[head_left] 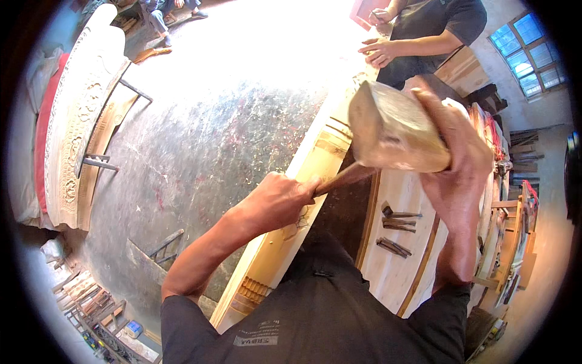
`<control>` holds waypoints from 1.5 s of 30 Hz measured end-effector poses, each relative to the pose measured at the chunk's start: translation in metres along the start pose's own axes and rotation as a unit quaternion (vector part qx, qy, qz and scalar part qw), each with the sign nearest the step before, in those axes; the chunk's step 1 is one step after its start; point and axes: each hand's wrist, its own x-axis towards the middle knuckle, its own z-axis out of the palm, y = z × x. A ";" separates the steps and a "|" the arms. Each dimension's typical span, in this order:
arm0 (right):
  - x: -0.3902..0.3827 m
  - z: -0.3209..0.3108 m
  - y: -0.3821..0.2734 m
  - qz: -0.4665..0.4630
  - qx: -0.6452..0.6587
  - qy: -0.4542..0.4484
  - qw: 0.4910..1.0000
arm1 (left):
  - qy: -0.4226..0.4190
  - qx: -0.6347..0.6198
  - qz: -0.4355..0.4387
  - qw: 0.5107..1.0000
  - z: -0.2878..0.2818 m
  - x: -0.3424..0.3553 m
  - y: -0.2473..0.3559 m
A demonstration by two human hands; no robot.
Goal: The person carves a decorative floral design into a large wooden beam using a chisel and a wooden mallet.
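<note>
My left hand (285,200) is closed around a slim chisel (339,181), low over a long, pale carved timber beam (254,285) that runs diagonally in front of me. The chisel's tip points down toward the beam's carved pattern, mostly behind my fingers. My right hand (454,145) grips a blocky wooden mallet (391,127), blurred, raised at the upper end of the chisel; whether they touch I cannot tell. On the pale board (400,188) to my right lie several dark chisels and tools (397,246).
A co-worker's hands (379,51) work at the beam's far end. Another person's legs (160,27) show at upper left. A large carved panel (85,139) rests on metal supports at left. Stacked wood and frames (509,242) stand at right, offcuts (97,300) at lower left.
</note>
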 end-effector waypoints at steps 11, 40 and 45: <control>-0.020 0.013 0.019 0.081 0.049 0.085 0.992 | 0.086 -0.091 -0.061 0.990 0.009 -0.012 -0.005; -0.219 0.142 0.022 0.532 0.405 -0.164 0.726 | 0.435 -0.533 -0.290 0.666 0.051 -0.097 0.025; -0.222 0.145 0.016 0.514 0.418 -0.159 0.732 | 0.416 -0.519 -0.279 0.693 0.047 -0.098 0.035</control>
